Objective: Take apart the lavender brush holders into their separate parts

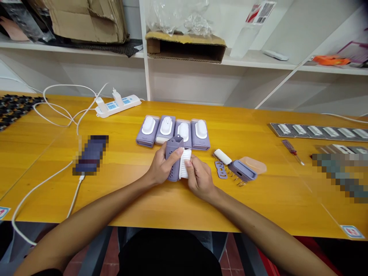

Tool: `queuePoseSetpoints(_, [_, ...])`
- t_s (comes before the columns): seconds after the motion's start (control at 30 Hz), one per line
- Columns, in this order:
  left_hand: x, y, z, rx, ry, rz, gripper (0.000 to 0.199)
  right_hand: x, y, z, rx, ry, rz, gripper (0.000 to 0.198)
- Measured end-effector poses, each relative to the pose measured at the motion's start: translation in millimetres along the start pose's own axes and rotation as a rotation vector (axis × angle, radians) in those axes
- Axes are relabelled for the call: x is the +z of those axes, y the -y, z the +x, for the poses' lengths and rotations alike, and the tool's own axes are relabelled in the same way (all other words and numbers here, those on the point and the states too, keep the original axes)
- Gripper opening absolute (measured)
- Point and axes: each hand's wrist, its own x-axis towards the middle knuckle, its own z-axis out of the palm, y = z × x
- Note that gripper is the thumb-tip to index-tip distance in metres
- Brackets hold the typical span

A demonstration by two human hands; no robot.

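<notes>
L hand (161, 165) has perf. purple case (174, 143); R hand (200, 178), white brush (184, 163) alongside.

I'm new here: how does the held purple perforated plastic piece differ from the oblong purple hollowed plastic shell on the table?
The perforated piece is held roughly upright in the left hand; the hollowed shell lies on the table. The perforated piece shows small holes; the hollowed shell, a long recess. Both are purple.

No lettering can be read on the table stickers (352, 231) or barcoded label (260, 12).
</notes>
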Motion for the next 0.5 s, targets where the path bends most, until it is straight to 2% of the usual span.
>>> queuePoseSetpoints(0.17, [-4,-3,4,-0.006,0.093,-0.036,0.057,-5,3,0,-0.048,-0.010,-0.031,0.024])
queuePoseSetpoints(0.37, [-2,-5,4,-0.062,0.002,-0.056,0.052,-4,3,0,-0.093,-0.019,-0.052,0.030])
queuePoseSetpoints(0.5, [-7,-11,5,-0.119,0.065,-0.079,0.057,-14,3,2,-0.085,-0.069,-0.074,0.030])
